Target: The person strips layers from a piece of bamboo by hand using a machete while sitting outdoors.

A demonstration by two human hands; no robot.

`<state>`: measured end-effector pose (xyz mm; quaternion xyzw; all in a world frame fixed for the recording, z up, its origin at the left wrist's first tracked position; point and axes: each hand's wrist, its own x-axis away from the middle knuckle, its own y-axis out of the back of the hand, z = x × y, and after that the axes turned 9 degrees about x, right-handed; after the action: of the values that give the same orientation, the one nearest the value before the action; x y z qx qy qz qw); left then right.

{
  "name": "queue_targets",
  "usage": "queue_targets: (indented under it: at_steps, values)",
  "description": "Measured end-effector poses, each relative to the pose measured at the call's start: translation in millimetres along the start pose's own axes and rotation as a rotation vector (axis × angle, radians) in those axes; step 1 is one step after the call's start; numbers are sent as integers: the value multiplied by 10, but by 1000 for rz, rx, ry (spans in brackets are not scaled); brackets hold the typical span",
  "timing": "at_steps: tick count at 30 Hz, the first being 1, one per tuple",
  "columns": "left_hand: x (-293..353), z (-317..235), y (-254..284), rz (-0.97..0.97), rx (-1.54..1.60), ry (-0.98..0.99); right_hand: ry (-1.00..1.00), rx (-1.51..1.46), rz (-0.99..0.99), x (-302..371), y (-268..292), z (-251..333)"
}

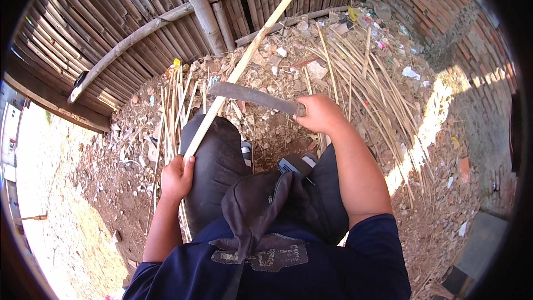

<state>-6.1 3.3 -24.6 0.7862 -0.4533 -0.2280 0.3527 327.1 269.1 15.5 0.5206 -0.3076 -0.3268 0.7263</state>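
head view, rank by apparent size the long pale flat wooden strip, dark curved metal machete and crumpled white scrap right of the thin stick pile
1. Pale wooden strip, largest
2. Dark machete
3. White scrap, smallest by far

Head-worn fisheye view, looking down, close

- My left hand (177,178) and right hand (321,114): two hands
- One machete (252,95)
- One long pale strip (242,68) I hold
- Two heaps of thinner strips (383,94), more than I can count
- One brick wall (433,0)
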Motion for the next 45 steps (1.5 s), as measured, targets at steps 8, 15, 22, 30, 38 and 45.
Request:
queue_targets:
  at_steps: [8, 15, 22, 30, 38, 45]
  values:
    - [-3, -13, 0, -7, -5, -19, -57, 62, 106, -7, 38, 43]
    - [-7, 2, -5, -9, 4, -26, 35, -21, 95, -51, -77, -68]
    - [-6, 25, -9, -6, 3, -9, 60, -32, 99, -53, -84, -65]
    - [2, 23, -23, -27, 28, -10, 34, -45, 142, -40, -40, 3]
    - [3, 116, -65, -48, 38, -24, 60, -66, 94, -89, -126, -57]
    - [5, 130, -76, -62, 65, -47, 75, -86, 104, -68, -80, -23]
